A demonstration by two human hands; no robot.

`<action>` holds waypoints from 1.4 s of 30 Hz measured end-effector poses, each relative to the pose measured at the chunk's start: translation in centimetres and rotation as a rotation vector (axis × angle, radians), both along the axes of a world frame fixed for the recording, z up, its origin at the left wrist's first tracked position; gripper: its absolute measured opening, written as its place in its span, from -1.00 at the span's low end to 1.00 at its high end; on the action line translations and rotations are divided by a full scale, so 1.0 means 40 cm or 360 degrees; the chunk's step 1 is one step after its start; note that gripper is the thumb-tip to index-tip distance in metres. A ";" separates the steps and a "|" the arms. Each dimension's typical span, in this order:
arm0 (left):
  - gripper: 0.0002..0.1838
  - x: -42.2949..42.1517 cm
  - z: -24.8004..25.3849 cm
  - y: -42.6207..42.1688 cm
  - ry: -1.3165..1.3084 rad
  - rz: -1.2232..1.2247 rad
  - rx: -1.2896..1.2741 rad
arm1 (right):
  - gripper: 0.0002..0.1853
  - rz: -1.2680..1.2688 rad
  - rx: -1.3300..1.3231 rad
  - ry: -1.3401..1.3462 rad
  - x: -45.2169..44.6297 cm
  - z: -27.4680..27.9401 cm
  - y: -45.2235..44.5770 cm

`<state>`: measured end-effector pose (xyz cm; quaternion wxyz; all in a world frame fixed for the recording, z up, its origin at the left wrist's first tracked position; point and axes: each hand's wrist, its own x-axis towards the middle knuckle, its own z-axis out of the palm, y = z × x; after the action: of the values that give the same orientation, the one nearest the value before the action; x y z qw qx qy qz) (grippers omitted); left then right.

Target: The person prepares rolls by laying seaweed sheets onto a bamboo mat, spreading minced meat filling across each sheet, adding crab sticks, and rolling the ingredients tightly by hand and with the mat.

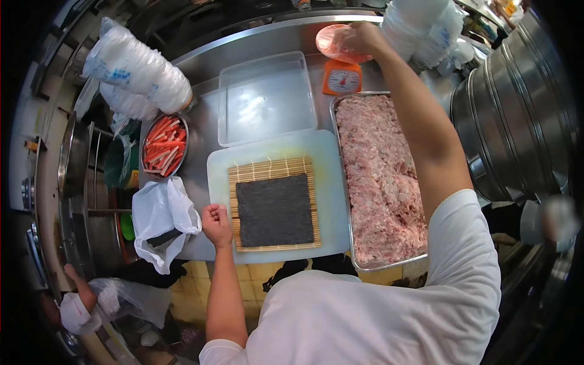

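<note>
My right hand (363, 39) reaches over the pan (329, 38) of an orange kitchen scale (342, 79), fingers bunched downward; what they hold, if anything, I cannot make out. Pinkish material shows in the pan. My left hand (217, 225) is a loose fist at the left edge of the white cutting board (331, 182), beside a bamboo rolling mat (271, 167). On the mat lies a dark, square nori sheet (275, 210). A metal tray (350, 213) of minced meat (380, 176) stands right of the board, below my right forearm.
A clear plastic container (267, 100) lies behind the board. To the left are a bowl of crab sticks (164, 147) and a white plastic bag (164, 210) with dark sheets. Wrapped stacks (137, 67) stand behind; large metal pots (517, 109) are at right. Another person (85, 304) is lower left.
</note>
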<state>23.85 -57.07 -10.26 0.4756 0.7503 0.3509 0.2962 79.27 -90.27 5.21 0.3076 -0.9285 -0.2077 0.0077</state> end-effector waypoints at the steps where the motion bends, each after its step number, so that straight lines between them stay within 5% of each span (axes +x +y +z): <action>1: -0.84 0.000 0.005 -0.003 0.0007 -0.0015 0.0025 | -0.59 0.0187 0.0270 0.0209 0.096 -0.067 -0.036; 2: -0.84 -0.001 0.009 -0.004 0.0014 -0.0034 0.0050 | -0.62 0.0184 0.0929 0.0582 0.042 -0.022 -0.068; 6: -0.84 0.000 0.005 -0.004 0.0021 -0.0013 0.0024 | -0.63 0.0611 0.1678 0.1339 0.017 0.082 -0.133; 8: -0.84 0.000 0.001 -0.003 0.0056 0.0001 0.0059 | -0.57 0.0245 0.1953 0.0887 -0.132 0.165 -0.093; 9: -0.83 0.001 -0.007 -0.001 0.0003 -0.0034 0.0056 | -0.57 0.0240 0.1936 0.0919 -0.170 0.195 -0.091; 11: -0.82 -0.002 -0.012 0.010 -0.0015 -0.0080 0.0110 | -0.70 0.0877 0.1689 0.1099 -0.261 0.196 -0.071; 12: -0.82 -0.003 -0.011 0.009 -0.0002 -0.0109 0.0165 | -0.70 0.0863 0.1691 0.1161 -0.332 0.172 -0.053; 14: -0.81 -0.002 -0.019 0.015 -0.0096 -0.0167 0.0107 | -0.56 0.0696 0.1010 0.0732 -0.476 0.173 0.013; 17: -0.75 0.010 0.084 -0.007 -0.0004 -0.0233 -0.0361 | -0.56 0.0815 0.0922 0.0899 -0.729 0.097 0.110; 21: -0.50 0.018 0.238 -0.100 0.0006 -0.0767 0.0240 | -0.57 0.0809 0.0723 0.1244 -0.979 -0.083 0.222; 24: -0.54 0.010 0.171 -0.133 -0.0030 -0.1229 -0.0254 | -0.54 0.0682 0.0701 0.1293 -1.105 -0.140 0.254; 26: -0.56 0.000 0.132 -0.121 -0.0069 -0.1257 -0.0233 | -0.53 0.0528 0.0698 0.1255 -1.162 -0.170 0.258; 28: -0.59 -0.018 0.123 -0.113 -0.0094 -0.1301 -0.0228 | -0.55 0.0487 0.0552 0.0371 -1.210 -0.210 0.235; 31: -0.66 -0.015 0.133 -0.107 -0.0186 -0.1281 -0.0055 | -0.51 0.0335 0.0492 0.0426 -1.225 -0.221 0.220; 33: -0.78 -0.004 0.108 -0.100 -0.0334 -0.1224 -0.0572 | -0.56 0.0260 0.0462 0.0434 -1.243 -0.211 0.231; 35: -0.79 0.000 0.068 -0.107 -0.0348 -0.1244 -0.0471 | -0.73 0.0329 0.1434 0.0646 -1.270 -0.196 0.254; 36: -0.79 0.004 0.056 -0.110 -0.0345 -0.1257 -0.0375 | -0.73 0.0343 0.1438 0.0629 -1.263 -0.209 0.253; 38: -0.76 0.006 0.057 -0.107 -0.0270 -0.1276 -0.0305 | -0.89 0.0354 0.0803 0.0081 -1.249 -0.257 0.249; 41: -0.68 0.007 0.091 -0.109 -0.0103 -0.1275 -0.0182 | -0.88 0.0465 0.0624 -0.0004 -1.228 -0.255 0.238; 42: -0.56 0.008 0.120 -0.118 -0.0202 -0.1358 0.0194 | -0.88 0.0503 0.0536 -0.0046 -1.221 -0.244 0.239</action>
<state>24.18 -61.80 -5.44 0.5309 0.8351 -0.0386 0.1388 30.42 -80.69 -4.54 0.4504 -0.8200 -0.3531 0.0077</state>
